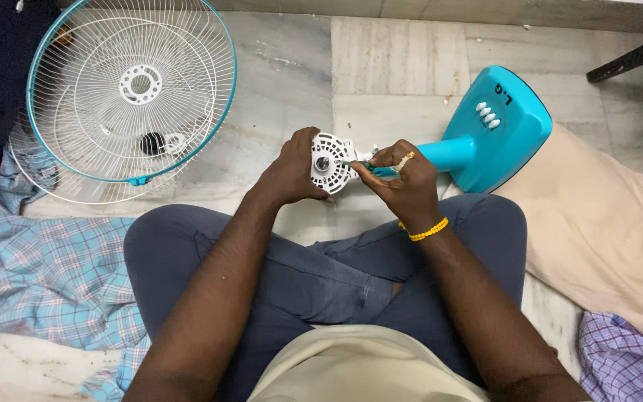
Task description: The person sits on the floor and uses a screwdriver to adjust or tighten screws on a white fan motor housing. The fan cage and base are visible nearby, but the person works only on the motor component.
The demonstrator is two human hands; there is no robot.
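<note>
The person sits cross-legged on the floor [411, 67], knees near the camera. Just past the knees, the left hand [292, 170] is wrapped around the white motor housing [330, 162] of the fan, holding it steady. The right hand [403, 179], a yellow bracelet [426, 231] at the wrist, pinches a thin tool [359, 164] whose tip touches the housing's right side, by the look of it working a screw; the tool is too small to tell for sure. The step looks like taking the motor head apart. The next turn would want the housing kept from twisting. Farther right lies the teal base [500, 130]; far left, the grille [132, 85].
</note>
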